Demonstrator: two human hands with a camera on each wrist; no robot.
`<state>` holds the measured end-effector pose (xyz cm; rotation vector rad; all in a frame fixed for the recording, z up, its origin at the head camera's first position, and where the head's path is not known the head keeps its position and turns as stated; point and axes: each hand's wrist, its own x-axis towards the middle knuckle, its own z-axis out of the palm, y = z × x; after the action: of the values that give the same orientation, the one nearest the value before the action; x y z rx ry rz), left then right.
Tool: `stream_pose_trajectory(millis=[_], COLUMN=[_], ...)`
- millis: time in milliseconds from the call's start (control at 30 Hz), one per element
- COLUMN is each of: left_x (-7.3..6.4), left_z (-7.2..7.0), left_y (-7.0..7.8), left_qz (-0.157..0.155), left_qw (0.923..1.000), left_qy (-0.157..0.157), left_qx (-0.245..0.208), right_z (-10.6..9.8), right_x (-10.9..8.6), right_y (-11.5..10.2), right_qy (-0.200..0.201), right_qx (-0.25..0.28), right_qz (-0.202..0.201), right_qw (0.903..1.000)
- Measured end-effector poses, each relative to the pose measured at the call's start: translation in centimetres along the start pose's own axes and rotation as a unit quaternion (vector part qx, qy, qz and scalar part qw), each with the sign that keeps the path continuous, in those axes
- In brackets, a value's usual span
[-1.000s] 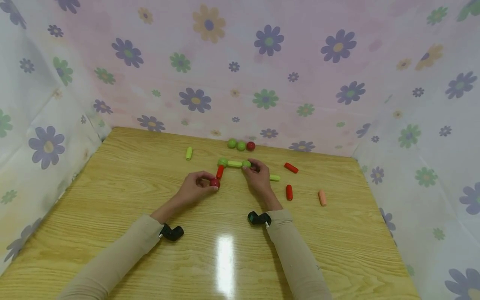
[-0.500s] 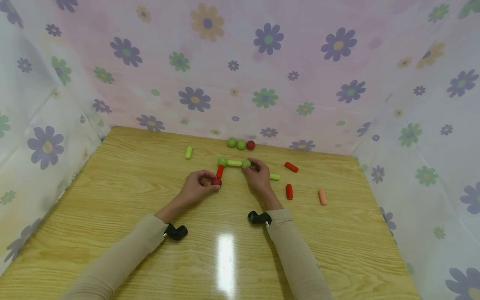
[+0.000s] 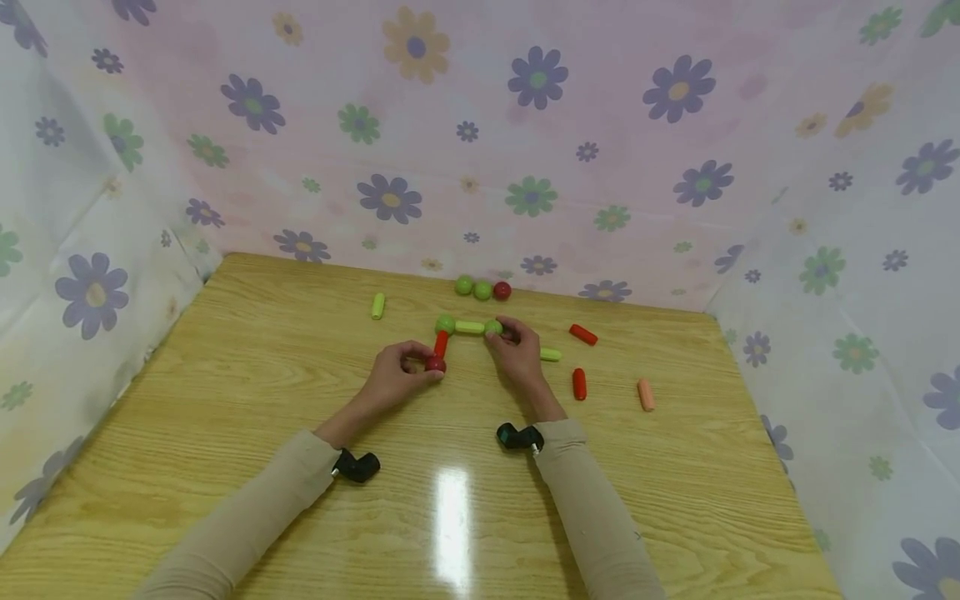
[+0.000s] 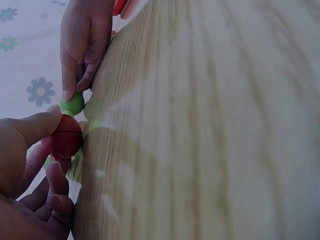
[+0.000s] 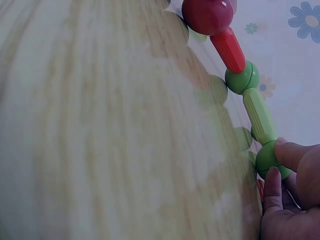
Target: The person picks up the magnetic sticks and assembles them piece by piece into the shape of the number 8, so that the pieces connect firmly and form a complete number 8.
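My left hand (image 3: 395, 372) pinches a dark red ball (image 3: 436, 364) between thumb and fingers. That ball meets the near end of a red rod (image 3: 441, 343), whose far end joins a green ball (image 3: 446, 325). From there a light green rod (image 3: 470, 327) runs right to a second green ball (image 5: 267, 157), which my right hand (image 3: 516, 352) holds between thumb and fingers. In the right wrist view the pieces form one bent chain along the table. The left wrist view shows the red ball (image 4: 67, 138) close up under my left thumb.
Two loose green balls (image 3: 482, 290) and a red ball (image 3: 502, 290) sit at the table's back edge. A light green rod (image 3: 378, 306) lies left. Right of my right hand are another green rod (image 3: 551, 355), red rods (image 3: 580, 384) and an orange rod (image 3: 646, 395).
My left hand has shifted slightly right with the red ball, which now sits against the end of the red rod. My right hand stays put on its green ball.
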<state>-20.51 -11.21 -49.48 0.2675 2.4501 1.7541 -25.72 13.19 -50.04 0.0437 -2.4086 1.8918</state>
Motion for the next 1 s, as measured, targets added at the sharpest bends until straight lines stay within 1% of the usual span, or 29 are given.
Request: stream_pose_trajectory(millis=[33, 67, 333, 500, 700, 1000], left_x=[-0.02, -0.03, 0.07, 0.01, 0.06, 0.25], left_z=[0.09, 0.18, 0.74, 0.84, 0.74, 0.44], left_y=[0.06, 0.08, 0.14, 0.17, 0.12, 0.18], left_qz=[0.000, 0.001, 0.011, 0.013, 0.009, 0.004], left_qw=[1.0000, 1.0000, 0.9998, 0.9996, 0.9996, 0.9994], left_qy=[0.001, 0.002, 0.017, 0.019, 0.013, -0.007], left_qx=[0.000, 0.001, 0.009, 0.013, 0.023, 0.034], right_z=[0.00, 0.07, 0.15, 0.19, 0.22, 0.37], right_x=[0.00, 0.18, -0.10, -0.12, -0.06, 0.03], right_y=[-0.02, 0.50, 0.33, 0.45, 0.56, 0.58], right_qy=[0.000, 0.004, 0.004, 0.008, 0.014, 0.018], right_qx=[0.000, 0.000, -0.001, -0.004, -0.009, -0.022], right_qz=[0.002, 0.001, 0.000, -0.004, -0.008, 0.005], right_qw=[1.0000, 1.0000, 1.0000, 1.0000, 0.9998, 0.9996])
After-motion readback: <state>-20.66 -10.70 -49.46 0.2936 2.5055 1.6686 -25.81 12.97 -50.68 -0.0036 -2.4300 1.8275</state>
